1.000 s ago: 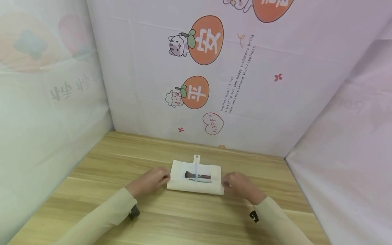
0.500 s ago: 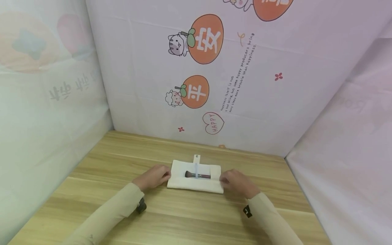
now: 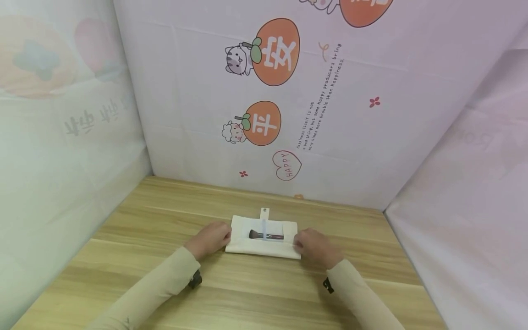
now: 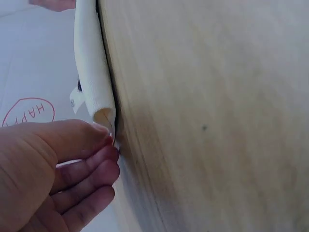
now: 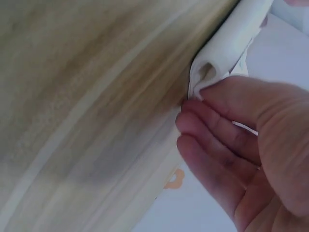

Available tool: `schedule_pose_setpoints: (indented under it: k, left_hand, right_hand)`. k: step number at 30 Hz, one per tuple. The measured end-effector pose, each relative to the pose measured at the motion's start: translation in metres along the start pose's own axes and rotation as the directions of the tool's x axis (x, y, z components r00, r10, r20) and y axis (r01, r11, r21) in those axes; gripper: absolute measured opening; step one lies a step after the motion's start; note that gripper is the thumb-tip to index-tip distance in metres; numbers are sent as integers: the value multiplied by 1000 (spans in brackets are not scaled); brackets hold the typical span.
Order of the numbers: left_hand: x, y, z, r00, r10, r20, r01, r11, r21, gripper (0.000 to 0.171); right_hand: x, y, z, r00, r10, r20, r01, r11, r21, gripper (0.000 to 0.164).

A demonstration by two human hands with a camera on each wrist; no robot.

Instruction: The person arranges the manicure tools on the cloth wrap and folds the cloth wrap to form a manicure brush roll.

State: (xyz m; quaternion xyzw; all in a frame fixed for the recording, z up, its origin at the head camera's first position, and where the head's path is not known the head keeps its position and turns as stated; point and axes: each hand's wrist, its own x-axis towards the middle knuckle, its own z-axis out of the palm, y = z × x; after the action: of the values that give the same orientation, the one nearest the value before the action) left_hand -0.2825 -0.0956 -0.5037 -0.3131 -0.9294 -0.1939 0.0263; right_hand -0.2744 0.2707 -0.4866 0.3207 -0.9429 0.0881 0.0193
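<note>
A cream brush roll point(image 3: 264, 249) lies on the table with its near edge folded over into a tube. On its uncovered inner part is a makeup brush point(image 3: 274, 237), dark bristles to the left, under a pale strap. A tab with a snap point(image 3: 265, 213) sticks out at the far side. My left hand point(image 3: 210, 239) pinches the left end of the fold; the left wrist view shows thumb and fingertips at the hollow end of the roll point(image 4: 92, 60). My right hand point(image 3: 316, 246) pinches the right end, its thumb over the rolled layer point(image 5: 231, 41).
The wood-grain table point(image 3: 264, 293) reaches to a printed white curtain point(image 3: 350, 151) behind. Further white curtains stand at the left point(image 3: 74, 160) and right point(image 3: 466, 192). A dark strap device sits at each wrist.
Both hands move inward, the right one onto the roll's edge. The near fold has shifted slightly away from me and covers a thin item that showed below the brush.
</note>
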Motion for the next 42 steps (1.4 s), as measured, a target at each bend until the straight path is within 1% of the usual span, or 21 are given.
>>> schedule_pose_setpoints:
  k: [3,4,7,10,12,16,19,21,23,26,29,30,32,33,34,36,38,40,42]
  left_hand:
    - [0,1,2,1000,8,-19,-8,1000,17,24]
    - [-1,1,3,999,21,-28,-21,1000,20,24]
    - [-2,-1,5,994,97,-59,-95,995,34,20]
    - [-3,-3,6,986,159,-57,-157,987,46,19]
    - [-5,-3,5,983,181,-35,-179,983,49,19]
    - [-8,-1,1,986,159,53,-163,984,69,21]
    - [-12,2,-5,982,159,104,-172,977,128,23]
    - [-14,5,-9,978,171,118,-189,968,162,25]
    - [-16,7,-12,975,184,121,-204,962,184,26]
    - [-17,7,-14,974,190,123,-211,959,191,25]
    - [-16,7,-16,974,187,126,-207,964,168,22]
    - [-16,7,-16,974,186,127,-205,967,151,20]
    - [-15,5,-16,976,170,136,-186,976,112,17]
    - [-14,4,-16,977,158,142,-172,981,92,16]
    - [-13,3,-16,979,146,143,-156,986,64,14]
    - [-11,-1,-16,981,118,151,-120,993,5,14]
    - [-10,-4,-16,984,90,153,-83,995,-52,15]
    - [-8,-7,-15,986,72,153,-54,991,-119,18]
    - [-6,-12,-15,987,61,150,-34,984,-176,20]
  right_hand:
    - [1,-3,1,1000,-11,-14,10,999,-35,30]
    - [1,-3,2,999,-31,-21,30,999,-45,28]
    - [0,-4,4,998,-61,-17,60,996,-71,26]
    - [-3,-5,5,998,-58,2,58,996,-75,28]
    - [-6,-7,5,999,-44,5,44,997,-67,31]
    - [-12,-12,0,998,-59,15,59,998,-24,33]
    - [-15,-16,-6,996,-61,70,60,998,12,30]
    - [-17,-17,-8,993,-69,100,68,998,15,28]
    - [-18,-17,-10,990,-86,109,86,996,3,24]
    - [-18,-15,-8,988,-127,84,128,992,-15,19]
    - [-17,-9,-6,989,-124,80,125,992,-11,18]
    - [-17,-6,-6,990,-120,78,122,992,-16,13]
    - [-16,-1,-7,991,-108,81,108,994,3,5]
    - [-16,2,-7,992,-104,78,102,994,23,8]
    - [-15,6,-8,992,-101,77,97,994,54,12]
    - [-14,12,-9,993,-86,80,73,986,152,19]
    - [-12,20,-9,994,-64,87,39,965,261,20]
    - [-10,26,-7,995,-33,95,-1,941,339,21]
    - [-8,32,-6,995,11,96,-47,923,383,22]
